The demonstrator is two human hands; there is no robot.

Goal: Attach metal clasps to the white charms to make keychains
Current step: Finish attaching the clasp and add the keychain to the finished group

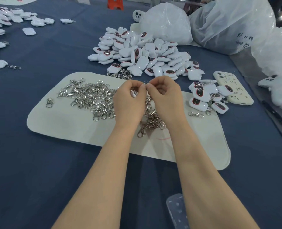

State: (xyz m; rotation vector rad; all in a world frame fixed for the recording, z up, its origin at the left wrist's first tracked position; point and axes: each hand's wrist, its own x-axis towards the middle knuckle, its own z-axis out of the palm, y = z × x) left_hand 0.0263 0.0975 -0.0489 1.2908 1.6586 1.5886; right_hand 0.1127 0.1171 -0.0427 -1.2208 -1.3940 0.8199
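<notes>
A clear plastic strip is lying nearest on the blue counter. Over the cream mat, the left hand and right hand are pinching one silver clasp between their fingertips and partly hiding the heap of clasps, too many to count. Beyond, glossy white charms with dark, red-edged faces are lying heaped near one phone.

cream phone right of mat | plastic bags behind | blue tablecloth | red stool far edge

Even, soft overhead light, faint shadows, glare on the plastic bags, wide-angle bending at the edges
</notes>
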